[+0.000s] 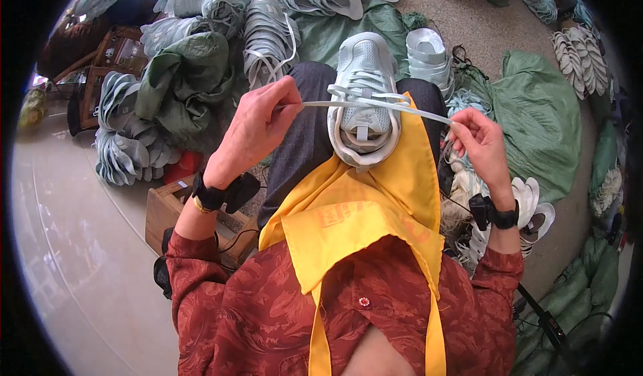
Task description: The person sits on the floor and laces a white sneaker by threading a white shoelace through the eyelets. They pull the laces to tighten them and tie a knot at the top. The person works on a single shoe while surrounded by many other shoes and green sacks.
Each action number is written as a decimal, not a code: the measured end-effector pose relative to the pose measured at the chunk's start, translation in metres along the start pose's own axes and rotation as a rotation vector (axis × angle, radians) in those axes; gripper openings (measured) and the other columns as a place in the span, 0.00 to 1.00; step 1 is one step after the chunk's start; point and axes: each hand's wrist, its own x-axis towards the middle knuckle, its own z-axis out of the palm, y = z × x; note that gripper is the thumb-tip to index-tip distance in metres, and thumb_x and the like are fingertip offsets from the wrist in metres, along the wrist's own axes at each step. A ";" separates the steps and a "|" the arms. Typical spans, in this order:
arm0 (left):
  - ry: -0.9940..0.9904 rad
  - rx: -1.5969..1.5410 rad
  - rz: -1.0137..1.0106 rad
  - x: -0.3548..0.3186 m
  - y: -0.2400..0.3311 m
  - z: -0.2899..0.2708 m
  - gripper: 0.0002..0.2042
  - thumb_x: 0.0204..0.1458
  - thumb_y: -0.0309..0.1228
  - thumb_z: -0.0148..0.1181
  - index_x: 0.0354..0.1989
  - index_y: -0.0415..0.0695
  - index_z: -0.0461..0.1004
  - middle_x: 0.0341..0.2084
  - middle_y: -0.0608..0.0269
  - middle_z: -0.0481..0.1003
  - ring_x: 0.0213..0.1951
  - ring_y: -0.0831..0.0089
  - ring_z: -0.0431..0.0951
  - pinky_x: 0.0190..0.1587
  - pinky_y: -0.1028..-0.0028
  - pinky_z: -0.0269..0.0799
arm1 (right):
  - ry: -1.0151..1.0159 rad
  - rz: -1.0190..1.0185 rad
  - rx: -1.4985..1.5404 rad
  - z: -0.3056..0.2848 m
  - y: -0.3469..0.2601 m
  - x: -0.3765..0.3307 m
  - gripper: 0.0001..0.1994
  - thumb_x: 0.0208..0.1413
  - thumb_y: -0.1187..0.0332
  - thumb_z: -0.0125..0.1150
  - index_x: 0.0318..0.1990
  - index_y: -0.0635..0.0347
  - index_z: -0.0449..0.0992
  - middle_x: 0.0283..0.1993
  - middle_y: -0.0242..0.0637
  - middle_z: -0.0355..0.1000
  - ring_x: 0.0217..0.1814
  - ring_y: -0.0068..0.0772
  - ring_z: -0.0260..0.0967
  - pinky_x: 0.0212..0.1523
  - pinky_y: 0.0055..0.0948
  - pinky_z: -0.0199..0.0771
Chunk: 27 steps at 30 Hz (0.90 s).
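A pale mint sneaker upper [367, 54] lies across my lap, its toe pointing away from me and its heel opening toward me. Light flat shoelace [418, 111] runs through its eyelets and stretches out to both sides above the tongue. My left hand [264, 118] is closed in a fist around one end of the lace, left of the shoe. Between thumb and fingers, my right hand [479, 141] pinches the other end on the right. The lace looks taut. Below the shoe, a yellow apron [348, 215] covers my lap.
Stacks of pale uppers [130, 135] lie at the left and along the far side. Green sacks [536, 121] spread at right and behind the shoe. A wooden box [167, 215] stands by my left arm. Bundles of cream laces [462, 192] and white uppers [529, 198] lie near my right arm.
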 end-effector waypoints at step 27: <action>-0.108 -0.088 -0.009 -0.020 -0.018 0.000 0.06 0.58 0.22 0.61 0.37 0.37 0.69 0.27 0.55 0.69 0.26 0.63 0.71 0.30 0.68 0.68 | 0.244 -0.436 -0.575 0.009 0.014 -0.018 0.07 0.61 0.79 0.60 0.46 0.65 0.80 0.37 0.45 0.78 0.37 0.46 0.78 0.39 0.35 0.75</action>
